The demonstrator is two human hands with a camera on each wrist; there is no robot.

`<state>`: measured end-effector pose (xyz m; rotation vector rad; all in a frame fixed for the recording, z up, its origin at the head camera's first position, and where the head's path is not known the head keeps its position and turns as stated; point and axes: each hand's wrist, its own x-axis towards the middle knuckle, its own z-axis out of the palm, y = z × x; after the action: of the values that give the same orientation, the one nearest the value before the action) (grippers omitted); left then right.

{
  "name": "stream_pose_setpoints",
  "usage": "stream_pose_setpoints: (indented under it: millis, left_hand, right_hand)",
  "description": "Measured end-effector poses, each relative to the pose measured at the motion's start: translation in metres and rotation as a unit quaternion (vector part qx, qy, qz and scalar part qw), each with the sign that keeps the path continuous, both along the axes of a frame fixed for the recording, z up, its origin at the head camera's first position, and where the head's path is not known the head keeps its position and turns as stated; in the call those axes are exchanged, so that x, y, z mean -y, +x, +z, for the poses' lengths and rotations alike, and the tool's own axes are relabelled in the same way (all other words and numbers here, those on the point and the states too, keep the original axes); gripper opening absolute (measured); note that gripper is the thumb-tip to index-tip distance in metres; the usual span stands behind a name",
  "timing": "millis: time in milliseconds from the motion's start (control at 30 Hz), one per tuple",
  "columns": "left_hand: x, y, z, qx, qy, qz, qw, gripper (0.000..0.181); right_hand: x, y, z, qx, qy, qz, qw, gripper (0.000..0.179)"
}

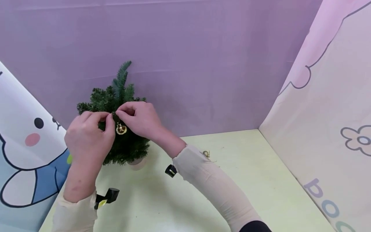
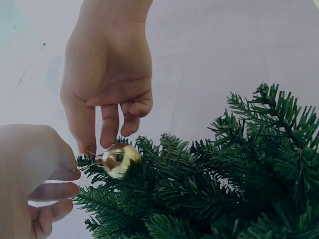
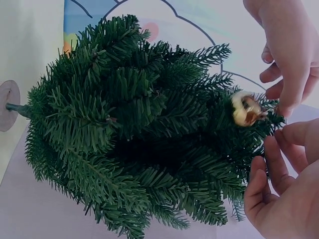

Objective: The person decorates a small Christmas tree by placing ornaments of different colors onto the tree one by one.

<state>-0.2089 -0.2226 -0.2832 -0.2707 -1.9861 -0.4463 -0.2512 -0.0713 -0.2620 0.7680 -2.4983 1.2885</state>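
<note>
A small artificial Christmas tree with dense green branches stands on the table at the left. A shiny gold bauble hangs against its front, near the upper branches. My left hand pinches the thin gold string of the bauble between thumb and forefinger. From the other side, my right hand pinches the string too, its fingertips close to those of the left. In the left wrist view the bauble lies among the needles below the right hand. The right wrist view shows the bauble beside both hands' fingertips.
Another small gold bauble with a string lies on the pale yellow table, behind my right forearm. A purple backdrop rises behind the tree. Printed panels stand along both sides. The tree's round base shows at the trunk's foot.
</note>
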Motion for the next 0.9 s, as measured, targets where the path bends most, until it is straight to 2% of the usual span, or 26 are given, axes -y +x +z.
stream_pose_setpoints:
  millis: [233, 500, 700, 900]
  left_hand:
    - [0.003, -0.001, -0.002, 0.023, 0.009, 0.017, 0.9995, 0.032]
    - [0.004, -0.005, -0.007, 0.052, 0.039, 0.018, 0.9977, 0.031]
    - [0.005, -0.004, -0.01, 0.072, 0.044, 0.006, 0.9964, 0.031]
    - [0.005, 0.001, -0.016, 0.083, 0.05, -0.006, 0.9952, 0.031]
  right_hand:
    - [0.008, -0.003, 0.0, 0.005, 0.005, -0.012, 0.9999, 0.018]
    - [0.012, -0.005, 0.001, 0.02, 0.019, -0.037, 0.9989, 0.018]
    - [0.011, -0.004, -0.001, 0.019, 0.036, -0.024, 0.9989, 0.019]
    - [0.006, -0.002, -0.006, 0.004, 0.025, 0.0, 0.9997, 0.018]
